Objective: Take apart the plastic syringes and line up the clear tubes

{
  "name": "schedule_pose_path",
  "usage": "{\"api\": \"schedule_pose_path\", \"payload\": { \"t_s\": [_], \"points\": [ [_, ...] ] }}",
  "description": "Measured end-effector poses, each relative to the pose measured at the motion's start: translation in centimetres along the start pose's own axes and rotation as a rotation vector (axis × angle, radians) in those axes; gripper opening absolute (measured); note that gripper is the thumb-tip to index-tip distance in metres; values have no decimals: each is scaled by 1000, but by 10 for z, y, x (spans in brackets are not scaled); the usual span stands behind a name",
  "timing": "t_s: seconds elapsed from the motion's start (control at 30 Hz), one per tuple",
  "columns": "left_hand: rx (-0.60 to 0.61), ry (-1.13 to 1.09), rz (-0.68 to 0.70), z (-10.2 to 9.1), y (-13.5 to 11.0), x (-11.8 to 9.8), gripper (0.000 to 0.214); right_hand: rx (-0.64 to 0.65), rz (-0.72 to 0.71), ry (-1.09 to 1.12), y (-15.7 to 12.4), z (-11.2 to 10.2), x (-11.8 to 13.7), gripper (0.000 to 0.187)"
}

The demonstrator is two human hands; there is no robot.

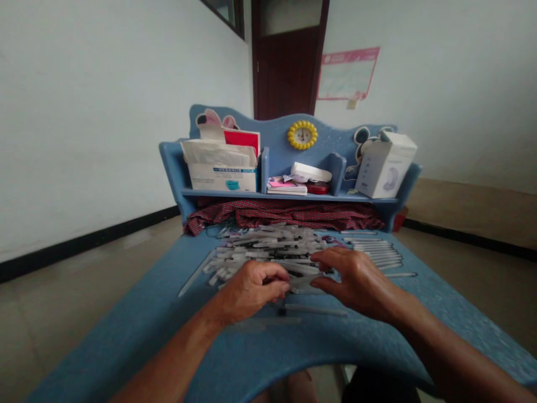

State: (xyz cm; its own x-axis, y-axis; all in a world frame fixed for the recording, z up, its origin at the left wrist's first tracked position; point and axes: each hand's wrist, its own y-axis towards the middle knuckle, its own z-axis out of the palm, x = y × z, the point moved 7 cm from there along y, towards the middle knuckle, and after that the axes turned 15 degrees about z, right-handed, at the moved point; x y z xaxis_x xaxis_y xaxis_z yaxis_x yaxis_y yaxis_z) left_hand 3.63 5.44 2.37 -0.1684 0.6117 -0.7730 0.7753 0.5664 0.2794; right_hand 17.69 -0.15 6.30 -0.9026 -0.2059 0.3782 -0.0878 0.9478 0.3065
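Observation:
Thumb and fingertips of my left hand (254, 288) are pinched together at the front of a heap of pen parts (268, 240); what sits in the pinch is too blurred to make out. My right hand (352, 274) hovers at the heap's right side, thumb and fingers apart. A pale, translucent piece (304, 284) lies between the two hands. Nearer me, a clear pen (316, 309) rests crosswise on the blue desk (142, 330), with a faint translucent tube (264, 322) in front of it. Several pens (375, 252) lie side by side in a row beyond my right hand.
A lone pen barrel (195, 274) slants left of the heap. Checked red cloth (293, 214) runs along the back below a blue shelf (235, 194). On the shelf stand a mask box (222, 177), a white carton (384, 165) and a white case (310, 172). The desk's front edge curves inward.

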Motion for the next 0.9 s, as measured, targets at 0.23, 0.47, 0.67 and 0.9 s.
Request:
{"api": "schedule_pose_path", "payload": {
  "t_s": [0.23,0.47,0.67,0.9],
  "points": [
    [-50,-112,-65,1,0,3,17,248,345,614,-3,24,-42,20],
    [0,-37,-65,3,0,3,19,289,345,882,-3,36,-33,13],
    [8,44,-3,5,0,-6,23,235,278,696,-1,38,-17,17],
    [-106,-25,27,-3,-1,1,23,214,245,495,1,37,-18,21]
  ]
}}
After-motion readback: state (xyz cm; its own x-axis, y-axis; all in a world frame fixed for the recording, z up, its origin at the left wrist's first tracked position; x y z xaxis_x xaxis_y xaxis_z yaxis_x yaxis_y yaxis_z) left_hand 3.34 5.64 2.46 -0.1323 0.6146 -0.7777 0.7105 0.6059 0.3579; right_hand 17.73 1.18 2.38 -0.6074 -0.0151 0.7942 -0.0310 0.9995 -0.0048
